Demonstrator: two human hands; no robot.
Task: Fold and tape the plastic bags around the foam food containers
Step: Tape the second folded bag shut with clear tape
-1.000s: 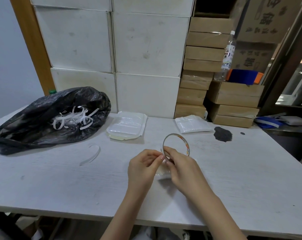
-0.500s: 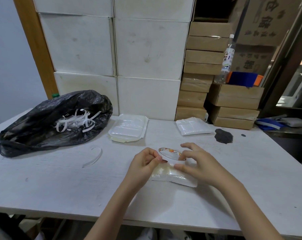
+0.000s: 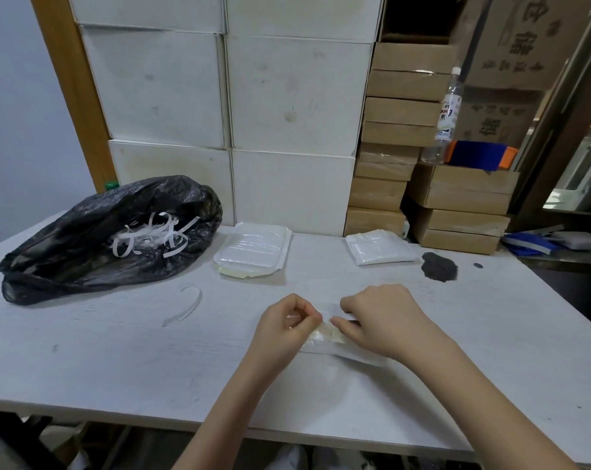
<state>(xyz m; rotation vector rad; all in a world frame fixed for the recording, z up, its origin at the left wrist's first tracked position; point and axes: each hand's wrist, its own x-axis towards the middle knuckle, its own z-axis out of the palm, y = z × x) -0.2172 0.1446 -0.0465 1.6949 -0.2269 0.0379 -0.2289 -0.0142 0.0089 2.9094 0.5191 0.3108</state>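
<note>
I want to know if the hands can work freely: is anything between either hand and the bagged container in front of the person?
Nothing visible is. The left hand and the right hand are both already on the bagged container at its top edge. The loose strip and the black bag lie apart, off to the left.

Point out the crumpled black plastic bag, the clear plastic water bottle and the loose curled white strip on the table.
crumpled black plastic bag [image 3: 67, 245]: head view, its left side.
clear plastic water bottle [image 3: 448, 115]: head view, its label.
loose curled white strip [image 3: 189, 305]: head view, its curved middle.
</note>
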